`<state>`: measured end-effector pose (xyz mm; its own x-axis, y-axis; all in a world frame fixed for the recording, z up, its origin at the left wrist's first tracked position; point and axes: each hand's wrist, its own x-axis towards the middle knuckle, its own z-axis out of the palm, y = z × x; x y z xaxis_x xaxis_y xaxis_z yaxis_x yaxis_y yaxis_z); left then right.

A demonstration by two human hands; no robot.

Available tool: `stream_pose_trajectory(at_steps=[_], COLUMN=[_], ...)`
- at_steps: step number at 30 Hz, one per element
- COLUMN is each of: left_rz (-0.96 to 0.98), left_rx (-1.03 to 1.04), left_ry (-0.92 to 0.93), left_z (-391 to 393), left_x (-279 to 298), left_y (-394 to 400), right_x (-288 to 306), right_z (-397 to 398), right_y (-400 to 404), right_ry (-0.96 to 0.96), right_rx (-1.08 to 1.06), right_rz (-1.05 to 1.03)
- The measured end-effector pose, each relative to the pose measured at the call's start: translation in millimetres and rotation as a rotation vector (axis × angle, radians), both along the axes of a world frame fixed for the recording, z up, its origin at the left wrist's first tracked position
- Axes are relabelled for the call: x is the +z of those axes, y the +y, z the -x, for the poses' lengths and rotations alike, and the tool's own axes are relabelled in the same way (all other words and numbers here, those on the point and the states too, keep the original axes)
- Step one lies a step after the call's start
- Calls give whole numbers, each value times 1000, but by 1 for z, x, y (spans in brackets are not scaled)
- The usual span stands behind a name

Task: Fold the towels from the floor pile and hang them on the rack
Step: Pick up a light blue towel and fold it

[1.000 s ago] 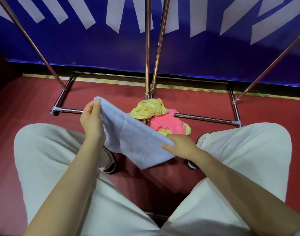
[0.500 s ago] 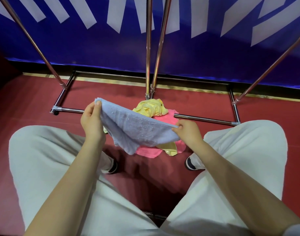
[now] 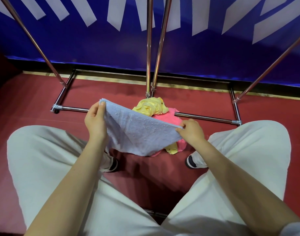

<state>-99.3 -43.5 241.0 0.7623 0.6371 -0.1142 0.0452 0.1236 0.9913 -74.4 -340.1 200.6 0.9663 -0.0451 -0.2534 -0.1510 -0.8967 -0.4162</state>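
Observation:
A light blue towel (image 3: 137, 133) hangs folded between my two hands above the floor. My left hand (image 3: 95, 121) pinches its upper left corner. At the towel's right corner, my right hand (image 3: 191, 132) pinches the edge between thumb and fingers. Beneath and behind the towel lies the floor pile: a crumpled yellow towel (image 3: 151, 107) on a pink towel (image 3: 168, 118), with another yellow piece (image 3: 172, 149) showing below. The chrome rack (image 3: 148, 48) rises just behind the pile, its base frame (image 3: 205, 118) on the red floor.
My knees in white trousers (image 3: 48, 150) flank the pile, and both shoes (image 3: 192, 161) stand on the red floor. Slanted rack poles (image 3: 35, 43) rise at left and right. A blue banner wall (image 3: 213, 53) closes off the back.
My right hand has moved from the towel's lower edge up to its right corner, so the towel now hangs folded from a taut top edge. My left hand has kept its grip.

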Motion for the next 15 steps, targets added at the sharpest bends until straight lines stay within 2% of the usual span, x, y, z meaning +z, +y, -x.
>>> stream_pose_trajectory(at_steps=[6, 10, 15], left_rz=[94, 202, 56], left_rx=[84, 170, 153], left_ry=[33, 27, 59], left_z=[0, -3, -3], left_x=[-5, -8, 0], left_y=[7, 16, 10], right_x=[3, 32, 59], right_z=[-6, -7, -8], right_y=[-6, 0, 2], right_ry=[48, -118, -275], right_rx=[-131, -222, -306], right_rz=[-323, -731, -883])
